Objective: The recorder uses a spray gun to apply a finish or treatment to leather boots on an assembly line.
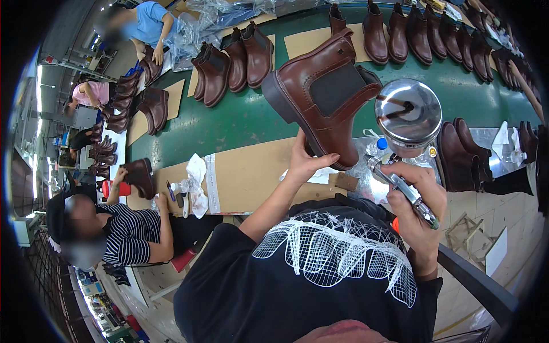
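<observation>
My left hand (309, 163) grips a reddish-brown ankle boot (329, 123) with a dark elastic side panel. The boot is held up over the table, tilted, its sole to the left and its toe low near my fingers. In my right hand (420, 200) is a metal spray gun (403, 188) with a round, shiny silver cup (408, 111) on top. The gun's nozzle points left toward the boot's toe, apart from it. My right fingers wrap the gun's handle; the trigger is partly hidden.
Brown cardboard (251, 177) covers the near green table (303, 94). Finished-looking boots (420, 37) stand in a row at the far right; more boots (249, 57) stand far left. A clear bottle (184, 186) and white cloth (197, 183) lie left. A co-worker in stripes (134, 228) holds a boot.
</observation>
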